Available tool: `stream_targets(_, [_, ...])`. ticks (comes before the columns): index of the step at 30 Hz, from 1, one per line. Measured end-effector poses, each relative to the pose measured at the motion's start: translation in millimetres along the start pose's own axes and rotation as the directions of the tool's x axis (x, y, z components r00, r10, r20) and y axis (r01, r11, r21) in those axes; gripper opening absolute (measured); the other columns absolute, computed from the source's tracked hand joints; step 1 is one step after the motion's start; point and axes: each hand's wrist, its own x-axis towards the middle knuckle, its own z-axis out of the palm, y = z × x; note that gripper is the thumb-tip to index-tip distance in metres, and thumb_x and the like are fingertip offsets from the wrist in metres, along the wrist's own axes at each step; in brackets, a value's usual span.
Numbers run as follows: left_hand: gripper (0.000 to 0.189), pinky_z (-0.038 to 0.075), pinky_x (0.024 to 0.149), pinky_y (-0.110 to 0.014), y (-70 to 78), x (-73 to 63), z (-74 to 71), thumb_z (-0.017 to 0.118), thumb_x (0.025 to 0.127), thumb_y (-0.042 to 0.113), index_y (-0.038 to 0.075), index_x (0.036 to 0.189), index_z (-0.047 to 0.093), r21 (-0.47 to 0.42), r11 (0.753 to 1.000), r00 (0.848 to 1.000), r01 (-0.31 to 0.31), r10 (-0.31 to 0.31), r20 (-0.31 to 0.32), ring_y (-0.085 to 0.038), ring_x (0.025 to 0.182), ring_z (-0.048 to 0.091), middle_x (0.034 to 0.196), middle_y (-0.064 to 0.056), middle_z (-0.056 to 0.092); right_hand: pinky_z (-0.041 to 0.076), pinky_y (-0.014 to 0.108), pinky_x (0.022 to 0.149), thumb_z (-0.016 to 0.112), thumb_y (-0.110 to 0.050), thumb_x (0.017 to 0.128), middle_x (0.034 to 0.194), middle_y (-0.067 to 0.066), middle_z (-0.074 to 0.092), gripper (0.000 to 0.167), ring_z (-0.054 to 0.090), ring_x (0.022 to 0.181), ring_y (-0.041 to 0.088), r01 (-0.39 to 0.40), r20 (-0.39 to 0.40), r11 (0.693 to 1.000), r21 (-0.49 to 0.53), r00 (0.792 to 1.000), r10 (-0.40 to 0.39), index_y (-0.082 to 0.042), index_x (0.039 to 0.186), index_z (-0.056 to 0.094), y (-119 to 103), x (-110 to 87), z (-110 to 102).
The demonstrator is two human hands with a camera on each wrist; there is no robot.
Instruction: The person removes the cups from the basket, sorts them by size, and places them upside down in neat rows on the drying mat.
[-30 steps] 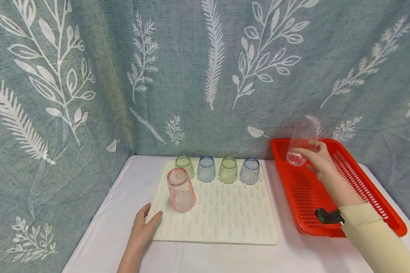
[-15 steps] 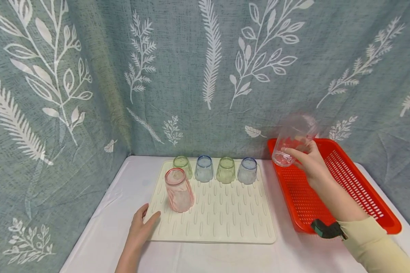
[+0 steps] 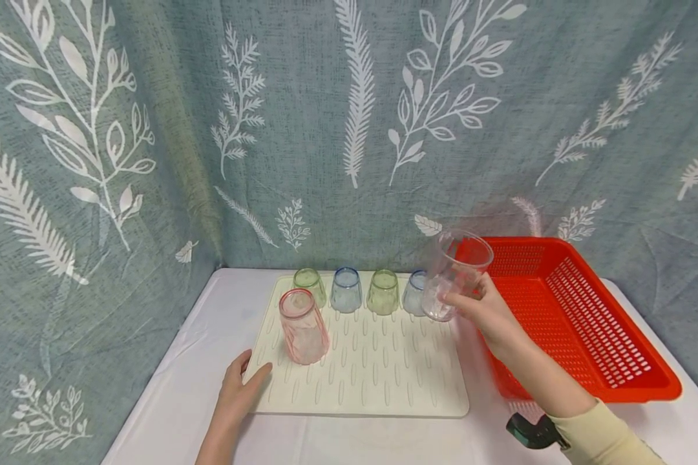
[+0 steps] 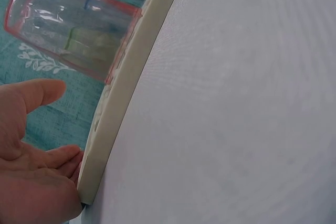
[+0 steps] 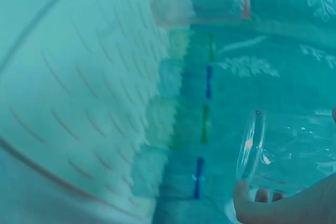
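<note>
My right hand (image 3: 479,310) grips a clear drinking glass (image 3: 442,284) low down near its base, wide rim up and tilted. In the head view the glass overlaps the back right of a cream drying mat (image 3: 384,368) and partly hides a blue-rimmed glass (image 3: 412,294). The right wrist view shows its thick base (image 5: 251,145) by my fingertips. Beside the mat's left edge, my left hand (image 3: 240,384) rests with loose fingers and the thumb spread apart. A taller pink glass (image 3: 305,332) stands narrow end up on the mat near that hand.
Small green (image 3: 383,294) and blue glasses (image 3: 346,290) line the mat's back edge. A red perforated basket (image 3: 616,391) sits on the white-covered table (image 3: 192,336), right of the mat. A patterned curtain (image 3: 302,116) hangs close behind and at the left.
My right hand has carried the clear glass leftward and down, from over the red basket to the mat's back right. My left hand stays at the mat's left edge.
</note>
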Motion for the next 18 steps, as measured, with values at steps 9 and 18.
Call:
stream_targets(9, [0.074,0.018,0.111,-0.061,0.0,-0.4,0.6,0.057,0.096,0.020,-0.015,0.147,0.017,0.013,1.000,1.000,-0.007,0.008,-0.010,-0.051,0.136,0.023,0.146,-0.038,0.024,0.035,0.045,0.102,0.075,-0.018,0.081,0.140,0.017,0.041,0.076,0.039,0.127,0.032,-0.025,0.041,0.997,-0.068,0.999,0.028,-0.012,0.144,0.033,31.3,-9.8,25.9])
stream_targets(18, [0.074,0.020,0.111,-0.061,-0.8,-0.1,1.9,0.058,0.096,0.021,-0.015,0.147,0.019,0.010,1.000,1.000,-0.016,0.016,-0.017,-0.051,0.136,0.023,0.146,-0.038,0.024,0.039,0.037,0.090,0.081,-0.018,0.076,0.133,0.013,0.045,0.070,0.043,0.121,0.032,-0.044,0.048,0.995,-0.090,0.998,0.049,-0.017,0.136,0.044,62.8,-14.2,45.0])
